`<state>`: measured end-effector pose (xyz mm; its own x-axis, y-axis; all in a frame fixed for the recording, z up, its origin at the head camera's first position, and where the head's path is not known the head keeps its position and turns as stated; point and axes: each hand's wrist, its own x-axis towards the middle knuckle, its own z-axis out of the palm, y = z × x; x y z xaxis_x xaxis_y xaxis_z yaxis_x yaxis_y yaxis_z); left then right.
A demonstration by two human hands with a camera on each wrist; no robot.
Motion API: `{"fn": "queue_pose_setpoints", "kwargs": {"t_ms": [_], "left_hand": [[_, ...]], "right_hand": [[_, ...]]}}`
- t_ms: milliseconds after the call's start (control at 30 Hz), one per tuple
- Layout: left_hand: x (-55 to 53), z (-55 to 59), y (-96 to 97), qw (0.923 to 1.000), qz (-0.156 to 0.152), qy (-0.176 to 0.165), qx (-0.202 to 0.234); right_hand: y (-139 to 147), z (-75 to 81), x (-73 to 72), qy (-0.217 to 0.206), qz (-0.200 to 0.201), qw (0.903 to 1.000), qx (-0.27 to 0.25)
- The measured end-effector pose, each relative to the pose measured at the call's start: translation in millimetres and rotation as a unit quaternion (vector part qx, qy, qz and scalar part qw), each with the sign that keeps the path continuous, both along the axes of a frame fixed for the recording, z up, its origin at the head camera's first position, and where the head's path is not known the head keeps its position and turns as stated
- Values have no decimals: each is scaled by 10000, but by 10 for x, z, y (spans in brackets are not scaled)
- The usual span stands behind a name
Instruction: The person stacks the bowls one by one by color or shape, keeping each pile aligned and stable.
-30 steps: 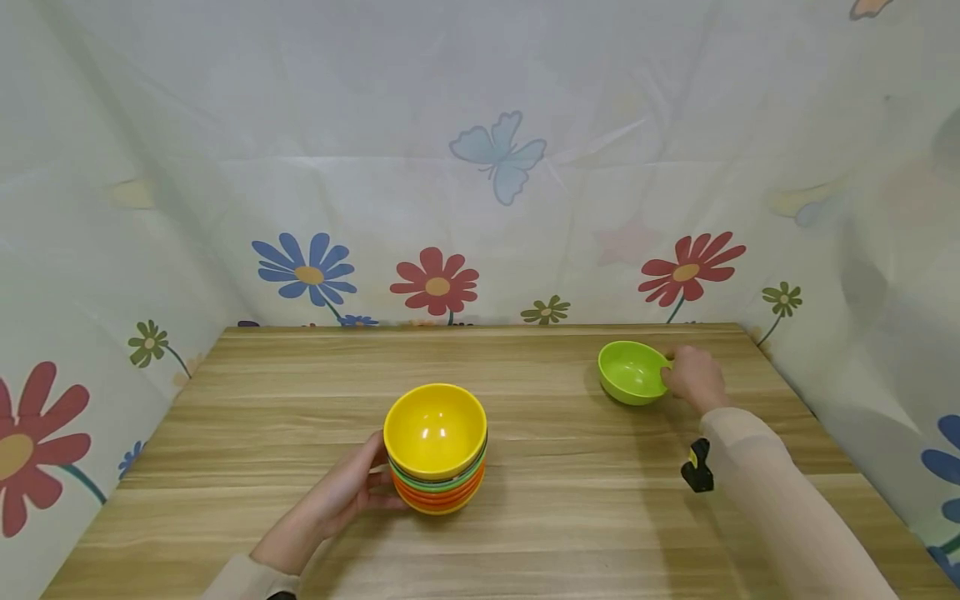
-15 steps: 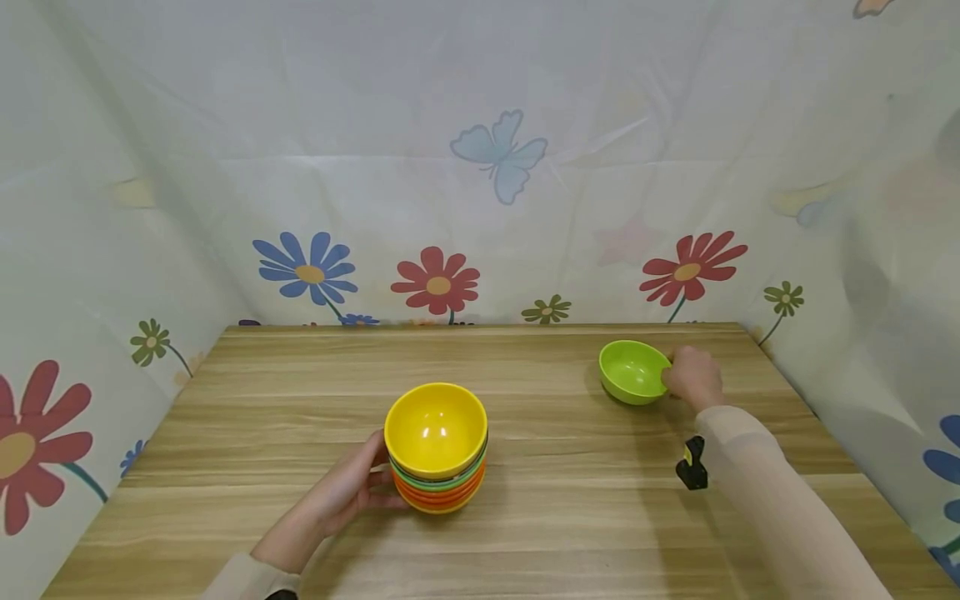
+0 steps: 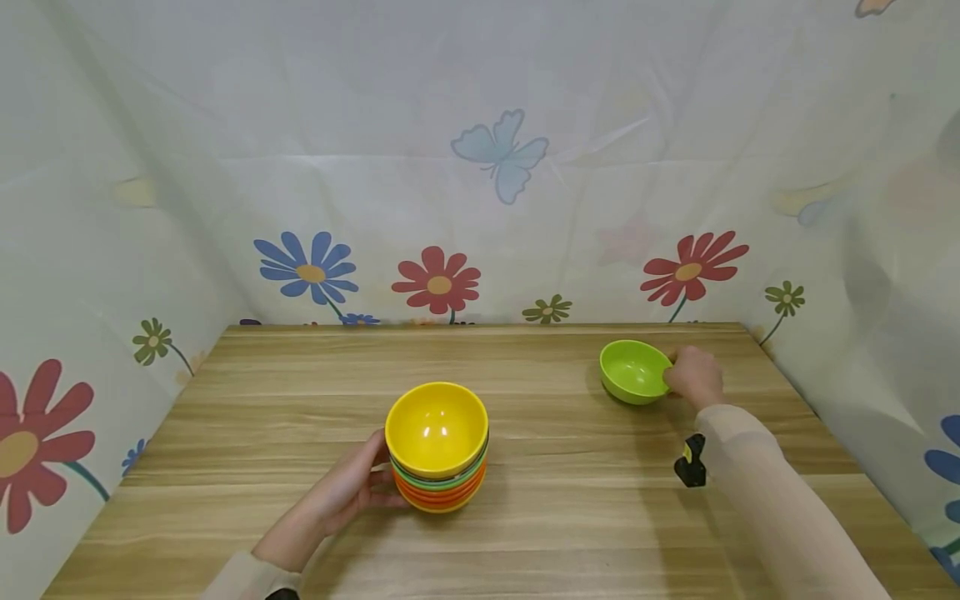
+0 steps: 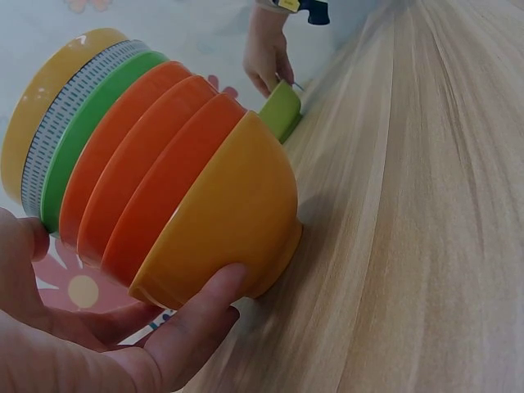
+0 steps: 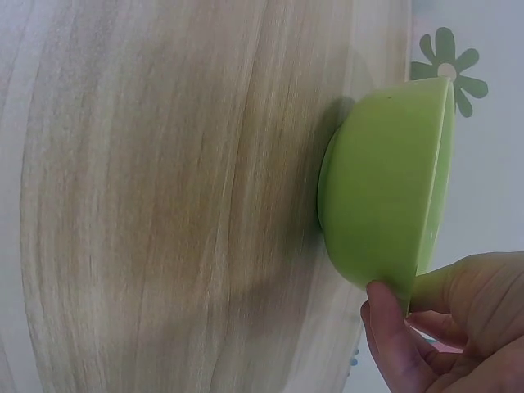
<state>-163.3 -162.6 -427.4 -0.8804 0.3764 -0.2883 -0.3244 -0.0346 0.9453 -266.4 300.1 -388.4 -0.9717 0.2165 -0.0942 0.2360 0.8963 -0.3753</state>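
A stack of several nested bowls [image 3: 438, 475] stands near the middle of the table, a yellow bowl [image 3: 435, 429] on top. Below it, in the left wrist view, come a patterned rim, a green bowl [image 4: 102, 106], orange bowls [image 4: 176, 172] and a yellow-orange bowl [image 4: 229, 213] at the bottom. My left hand [image 3: 352, 483] holds the stack from its left side, fingertips on the lowest bowl and near the green rim. Farther back on the right, my right hand [image 3: 693, 379] pinches the rim of a lime-green bowl [image 5: 389, 180] between thumb and fingers; its base is at the tabletop.
The wood-grain table [image 3: 300, 375] reaches back to a pale curtain [image 3: 360, 108] printed with flowers and a butterfly, which also hangs at both sides. A black strap piece [image 3: 691, 461] sticks out from my right sleeve [image 3: 772, 500].
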Motion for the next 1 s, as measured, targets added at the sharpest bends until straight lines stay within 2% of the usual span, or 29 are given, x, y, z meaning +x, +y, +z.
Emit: {"fn": "queue_pose_setpoints", "kwargs": {"t_ms": [667, 1000], "left_hand": [[2, -4, -3, 10000, -13, 37, -15], [2, -6, 1, 10000, 6, 40, 3]], "right_hand": [[27, -11, -19, 226, 118, 9995, 176], [42, -26, -38, 114, 18, 9999, 22]]}}
